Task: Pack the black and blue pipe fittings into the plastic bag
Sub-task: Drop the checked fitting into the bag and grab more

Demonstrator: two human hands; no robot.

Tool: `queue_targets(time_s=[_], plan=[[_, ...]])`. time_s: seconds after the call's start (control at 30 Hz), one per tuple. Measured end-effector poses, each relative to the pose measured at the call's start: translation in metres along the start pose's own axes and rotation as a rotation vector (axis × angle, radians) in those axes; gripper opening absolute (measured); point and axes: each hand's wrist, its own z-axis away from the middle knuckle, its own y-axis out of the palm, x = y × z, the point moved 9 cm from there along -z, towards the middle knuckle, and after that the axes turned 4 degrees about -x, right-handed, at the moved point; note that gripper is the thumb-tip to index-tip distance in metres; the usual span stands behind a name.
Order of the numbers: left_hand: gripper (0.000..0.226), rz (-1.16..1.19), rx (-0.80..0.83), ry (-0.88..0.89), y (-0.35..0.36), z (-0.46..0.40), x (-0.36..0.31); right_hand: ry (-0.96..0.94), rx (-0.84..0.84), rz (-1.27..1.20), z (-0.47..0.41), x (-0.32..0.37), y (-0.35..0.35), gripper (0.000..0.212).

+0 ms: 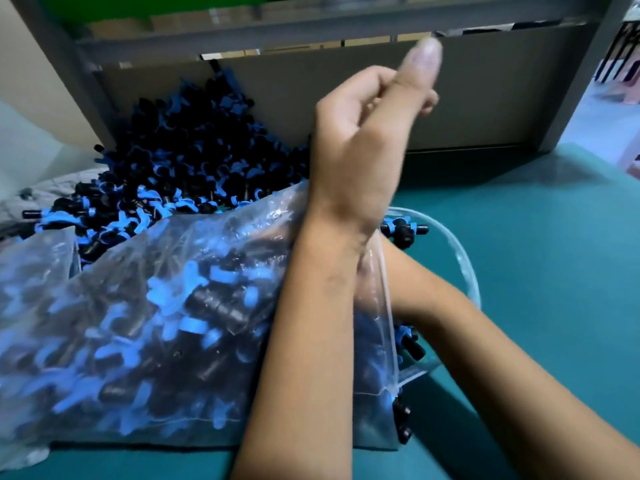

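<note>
Teal table [540, 258]: filled plastic bag [145, 323] under crossed forearms; left hand [367, 126] curled, empty; right hand hidden behind bag mouth.

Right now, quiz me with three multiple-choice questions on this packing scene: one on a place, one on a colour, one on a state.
1. Where does the loose pile of fittings lie?
A. Beyond the bag, against the grey board
B. At the table's right end
C. On the floor

2. What colour is the table top?
A. Red
B. Teal
C. White

3. How is the plastic bag?
A. Empty and flat
B. Folded
C. Holding many fittings

Answers:
1 A: the loose pile leans on the grey board.
2 B: the table top shows teal.
3 C: fittings show through the plastic bag.
</note>
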Motion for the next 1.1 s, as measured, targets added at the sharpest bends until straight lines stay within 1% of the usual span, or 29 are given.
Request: queue_targets(time_s=[0.03,0.07,0.1,0.13,0.17,0.2,0.23,0.27,0.3,0.33,0.37,0.4,0.43,0.47,0.5,0.6,0.7,0.77,0.83,0.9,0.93,1.0,1.03,1.07,1.1], plan=[[0.034,0.048,-0.03,-0.015,-0.005,-0.002,0.004,0.014,0.025,0.009,0.0,-0.004,-0.007,0.015],[0.032,0.086,-0.058,-0.025,-0.009,-0.003,0.007,0.036,0.002,-0.011,0.0,-0.01,-0.019,0.021],[0.032,0.121,-0.082,-0.036,-0.012,-0.004,0.011,0.059,-0.059,-0.099,0.001,-0.017,-0.036,0.025],[0.032,0.15,-0.102,-0.045,-0.014,-0.005,0.014,0.096,-0.171,-0.206,0.001,-0.026,-0.058,0.028],[0.032,0.172,-0.117,-0.054,-0.015,-0.005,0.017,0.13,-0.319,-0.295,0.004,-0.039,-0.081,0.028],[0.033,0.181,-0.129,-0.062,-0.014,-0.006,0.021,0.178,-0.494,-0.332,0.009,-0.056,-0.103,0.027],[0.033,0.178,-0.138,-0.072,-0.013,-0.006,0.025,0.235,-0.653,-0.295,0.017,-0.076,-0.122,0.025],[0.034,0.159,-0.144,-0.085,-0.011,-0.006,0.029,0.332,-0.781,-0.168,0.028,-0.097,-0.136,0.025],[0.036,0.121,-0.15,-0.1,-0.01,-0.006,0.035,0.454,-0.838,0.035,0.037,-0.119,-0.146,0.026],[0.037,0.072,-0.154,-0.114,-0.008,-0.006,0.04,0.588,-0.809,0.274,0.044,-0.141,-0.154,0.025],[0.039,0.023,-0.158,-0.128,-0.007,-0.006,0.045,0.698,-0.707,0.487,0.049,-0.16,-0.155,0.021],[0.04,-0.017,-0.159,-0.146,-0.006,-0.006,0.051,0.774,-0.567,0.634,0.052,-0.175,-0.15,0.018],[0.041,-0.054,-0.155,-0.167,-0.006,-0.007,0.057,0.794,-0.444,0.732,0.051,-0.184,-0.144,0.022],[0.042,-0.092,-0.148,-0.189,-0.006,-0.007,0.063,0.769,-0.372,0.782,0.049,-0.188,-0.139,0.026],[0.042,-0.137,-0.139,-0.207,-0.006,-0.006,0.068,0.736,-0.349,0.792,0.045,-0.188,-0.137,0.027],[0.041,-0.335,-0.124,-0.204,-0.007,-0.004,0.078,0.712,-0.373,0.636,0.045,-0.184,-0.132,0.022],[0.039,-0.512,-0.116,-0.225,-0.013,-0.001,0.087,0.633,-0.323,0.518,0.051,-0.174,-0.116,0.018],[0.037,-0.571,-0.106,-0.258,-0.016,-0.001,0.093,0.562,-0.298,0.452,0.056,-0.167,-0.105,0.015],[0.036,-0.59,-0.103,-0.267,-0.019,0.0,0.096,0.535,-0.32,0.398,0.062,-0.165,-0.101,0.011],[0.034,-0.589,-0.111,-0.272,-0.021,0.0,0.097,0.519,-0.402,0.304,0.066,-0.163,-0.105,0.007],[0.032,-0.597,-0.122,-0.278,-0.022,0.0,0.099,0.519,-0.483,0.212,0.071,-0.163,-0.111,0.009],[0.029,-0.637,-0.126,-0.284,-0.024,-0.001,0.101,0.534,-0.669,-0.1,0.084,-0.166,-0.125,0.014],[0.026,-0.674,-0.099,-0.295,-0.023,-0.001,0.105,0.535,-0.73,-0.267,0.09,-0.167,-0.128,0.016],[0.025,-0.729,-0.054,-0.309,-0.021,0.001,0.109,0.522,-0.759,-0.403,0.093,-0.167,-0.13,0.017],[0.029,-0.797,0.002,-0.328,-0.019,0.003,0.112,0.501,-0.762,-0.504,0.094,-0.165,-0.133,0.018]])
